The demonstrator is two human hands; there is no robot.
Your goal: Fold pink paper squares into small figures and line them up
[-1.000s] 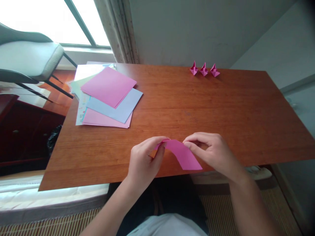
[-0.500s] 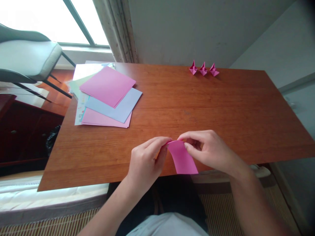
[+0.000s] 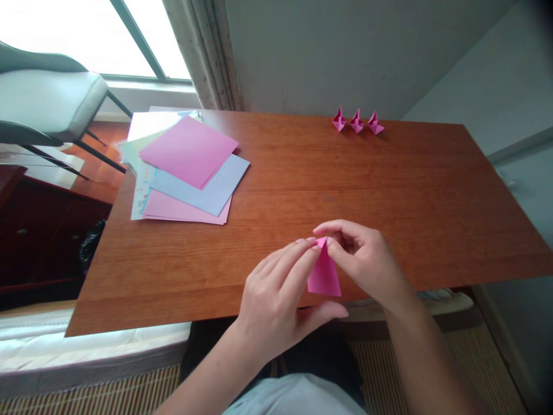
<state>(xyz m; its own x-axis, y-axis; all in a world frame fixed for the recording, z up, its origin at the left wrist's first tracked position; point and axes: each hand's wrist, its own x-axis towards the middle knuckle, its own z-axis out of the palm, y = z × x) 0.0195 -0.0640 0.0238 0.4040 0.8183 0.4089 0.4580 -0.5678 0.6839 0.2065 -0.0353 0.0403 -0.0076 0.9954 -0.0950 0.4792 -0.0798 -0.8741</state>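
Note:
A small strip of pink paper (image 3: 324,278) lies near the front edge of the table, its top end coming to a point between my hands. My right hand (image 3: 365,253) pinches that top end between thumb and fingers. From the left, my left hand (image 3: 276,294) rests its stretched fingertips on the upper left of the paper. Its thumb sticks out well apart, below the paper's lower edge. The fingertips hide part of the fold at the top.
Three small folded pink paper figures (image 3: 356,122) stand in a row at the table's back edge. Pink sheets (image 3: 190,151), a light blue sheet (image 3: 205,187) and other papers overlap on the left of the wooden table (image 3: 410,196). A chair (image 3: 52,104) stands beyond the left edge.
My left hand has moved right and its thumb has swung away from the paper, fingers now stretched. The paper's top now narrows to a point. My right hand still pinches it.

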